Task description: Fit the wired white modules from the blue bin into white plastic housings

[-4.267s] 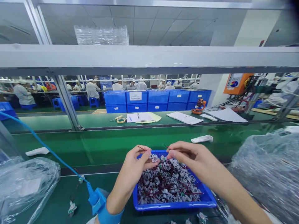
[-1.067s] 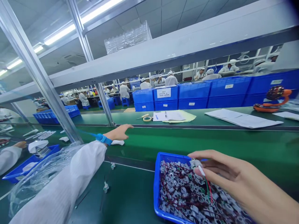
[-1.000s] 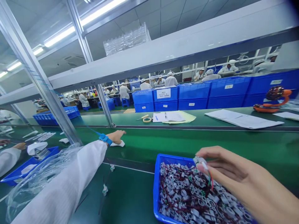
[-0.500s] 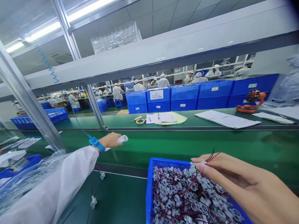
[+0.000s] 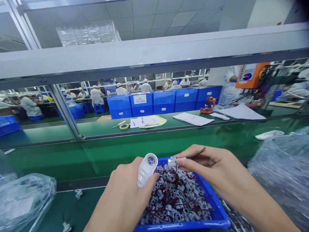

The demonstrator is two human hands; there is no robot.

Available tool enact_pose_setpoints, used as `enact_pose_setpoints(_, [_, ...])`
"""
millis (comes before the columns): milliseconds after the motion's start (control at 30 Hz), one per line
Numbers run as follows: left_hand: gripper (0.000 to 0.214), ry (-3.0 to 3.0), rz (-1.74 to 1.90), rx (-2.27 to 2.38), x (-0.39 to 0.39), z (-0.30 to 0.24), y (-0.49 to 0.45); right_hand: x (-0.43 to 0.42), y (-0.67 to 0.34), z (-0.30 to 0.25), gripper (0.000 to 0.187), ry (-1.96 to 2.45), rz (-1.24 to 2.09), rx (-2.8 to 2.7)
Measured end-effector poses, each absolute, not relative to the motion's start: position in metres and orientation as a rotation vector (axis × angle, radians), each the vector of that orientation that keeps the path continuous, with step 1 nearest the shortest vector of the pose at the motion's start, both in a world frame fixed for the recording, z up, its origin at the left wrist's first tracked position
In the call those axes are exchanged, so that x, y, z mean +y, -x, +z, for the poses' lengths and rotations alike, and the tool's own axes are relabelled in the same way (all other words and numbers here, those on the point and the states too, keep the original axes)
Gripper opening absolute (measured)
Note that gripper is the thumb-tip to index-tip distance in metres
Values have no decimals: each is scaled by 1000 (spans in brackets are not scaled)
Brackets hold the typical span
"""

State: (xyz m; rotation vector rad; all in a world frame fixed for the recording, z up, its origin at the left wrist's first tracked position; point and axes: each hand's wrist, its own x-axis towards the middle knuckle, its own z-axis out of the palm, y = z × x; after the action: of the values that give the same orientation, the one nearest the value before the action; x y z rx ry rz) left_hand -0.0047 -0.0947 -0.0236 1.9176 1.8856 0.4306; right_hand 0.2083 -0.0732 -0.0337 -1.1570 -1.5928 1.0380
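Note:
My left hand (image 5: 130, 183) is closed around a white plastic housing (image 5: 145, 172), whose rounded open end shows blue and metallic parts inside. To its right, my right hand (image 5: 207, 164) pinches a small grey plastic part with wires (image 5: 172, 161) between thumb and fingers; red, green and black wires trail back over the hand. The part and the housing are close but apart. Below both hands is a blue bin (image 5: 217, 216) full of similar grey ring-shaped parts (image 5: 178, 196) with dark red wires.
Loose wired parts (image 5: 78, 193) lie on the green bench at left. Plastic bags (image 5: 26, 199) bulge at both sides. Across the green belt (image 5: 108, 154) are papers (image 5: 193, 118), a tape roll (image 5: 124, 126) and an orange device (image 5: 208, 105). Another white housing (image 5: 269, 134) lies at right. Co-workers sit beyond.
My left hand has come from the belt at left to above the bin, bringing the white housing beside the wired part. The view has swung to the right. My right hand still pinches its part.

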Motion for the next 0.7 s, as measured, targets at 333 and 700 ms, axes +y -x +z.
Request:
enact_pose_setpoints(333, [17, -1857, 149, 1785, -89, -29, -19, -64, -199, -46, 29, 1235, 973, -1684])
enact_pose_setpoints(700, [23, -1906, 261, 1652, -84, -44, -14, -56, -185, -65, 26, 1440, 694, -1953])
